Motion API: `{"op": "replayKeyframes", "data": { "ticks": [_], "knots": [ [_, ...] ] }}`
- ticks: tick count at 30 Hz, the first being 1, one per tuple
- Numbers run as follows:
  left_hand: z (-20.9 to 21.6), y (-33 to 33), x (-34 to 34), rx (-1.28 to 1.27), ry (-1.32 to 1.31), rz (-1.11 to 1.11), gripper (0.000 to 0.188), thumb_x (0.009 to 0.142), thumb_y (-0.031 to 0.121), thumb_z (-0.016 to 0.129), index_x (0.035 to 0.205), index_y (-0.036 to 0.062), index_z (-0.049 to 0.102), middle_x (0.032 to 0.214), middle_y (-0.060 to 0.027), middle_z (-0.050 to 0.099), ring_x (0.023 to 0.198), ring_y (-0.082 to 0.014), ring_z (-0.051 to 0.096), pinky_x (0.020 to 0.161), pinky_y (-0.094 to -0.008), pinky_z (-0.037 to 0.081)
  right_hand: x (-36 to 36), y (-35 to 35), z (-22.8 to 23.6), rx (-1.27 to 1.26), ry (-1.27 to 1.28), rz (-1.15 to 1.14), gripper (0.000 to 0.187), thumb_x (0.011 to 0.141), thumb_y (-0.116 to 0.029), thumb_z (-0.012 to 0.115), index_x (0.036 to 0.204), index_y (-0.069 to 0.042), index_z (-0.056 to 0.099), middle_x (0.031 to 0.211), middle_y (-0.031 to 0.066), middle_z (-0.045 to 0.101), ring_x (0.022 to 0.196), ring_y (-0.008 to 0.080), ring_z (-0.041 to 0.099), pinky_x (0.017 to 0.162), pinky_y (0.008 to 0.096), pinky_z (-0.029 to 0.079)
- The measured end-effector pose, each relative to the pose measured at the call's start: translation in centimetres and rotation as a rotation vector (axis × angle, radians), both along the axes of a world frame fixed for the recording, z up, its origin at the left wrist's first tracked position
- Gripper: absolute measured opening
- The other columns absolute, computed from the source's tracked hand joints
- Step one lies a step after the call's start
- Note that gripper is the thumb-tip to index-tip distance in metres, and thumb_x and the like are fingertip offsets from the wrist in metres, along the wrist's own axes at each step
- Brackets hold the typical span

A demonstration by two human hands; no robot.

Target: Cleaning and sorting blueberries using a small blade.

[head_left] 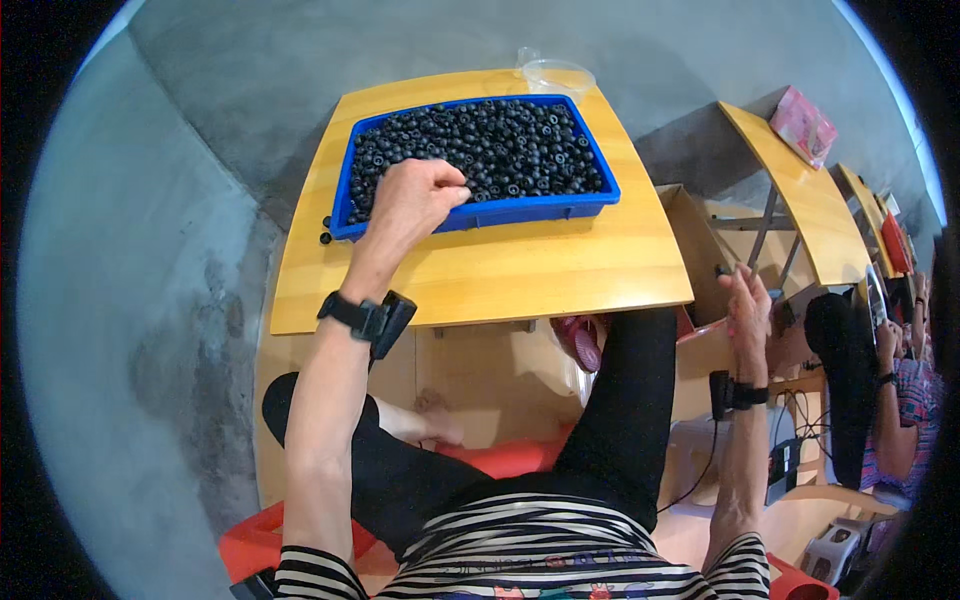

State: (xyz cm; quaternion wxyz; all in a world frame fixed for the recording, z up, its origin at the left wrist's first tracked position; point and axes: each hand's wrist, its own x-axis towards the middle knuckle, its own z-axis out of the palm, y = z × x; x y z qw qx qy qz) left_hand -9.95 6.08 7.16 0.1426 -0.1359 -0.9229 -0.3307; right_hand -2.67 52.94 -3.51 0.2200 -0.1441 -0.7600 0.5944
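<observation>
A blue plastic bin (540, 208) sits on the yellow table, filled with small black ring-shaped parts (490, 140). My left hand (415, 195) is over the bin's near left side, thumb and fingers pinched together at the rim. What it pinches, if anything, is hidden. Off the table's right edge, my right hand (748, 305) is raised with its fingers drawn together, and a small black part (722, 270) shows at the fingertips. That hand is beside an open cardboard box (690, 235).
Two loose black parts (325, 238) lie on the table (480, 275) left of the bin. A clear plastic tub (558, 76) stands behind it. To the right are another yellow table (800, 200) with a pink package (803, 127), and a seated person (900, 430).
</observation>
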Motion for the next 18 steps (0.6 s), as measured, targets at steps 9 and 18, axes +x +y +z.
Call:
{"op": "replayKeyframes", "data": {
  "ticks": [9,18],
  "knots": [
    [-2.2,0.8,-2.9,0.062,-0.173,0.043,0.025,0.064,0.026,0.073,0.078,0.0066,0.070,0.074,-0.0107,0.067,0.069,-0.0226,0.064,0.066,-0.0321,0.049,7.0,-8.1,1.1,-0.182,-0.195,0.141,0.025,0.088,-0.017,0.056,0.106,-0.001,0.058,0.079,0.0051,0.062,0.052,0.0050,0.048,0.045,0.0181,0.036],
    [-1.9,0.9,-2.8,0.049,-0.228,0.087,0.019,0.062,0.027,0.074,0.068,0.0095,0.070,0.068,-0.0086,0.066,0.067,-0.0231,0.063,0.065,-0.0345,0.049,10.4,-10.6,4.7,-0.219,-0.143,0.194,0.017,0.091,-0.013,0.050,0.102,-0.003,0.058,0.074,-0.0011,0.058,0.041,-0.0007,0.033,0.034,0.0150,0.023]
  ]
}}
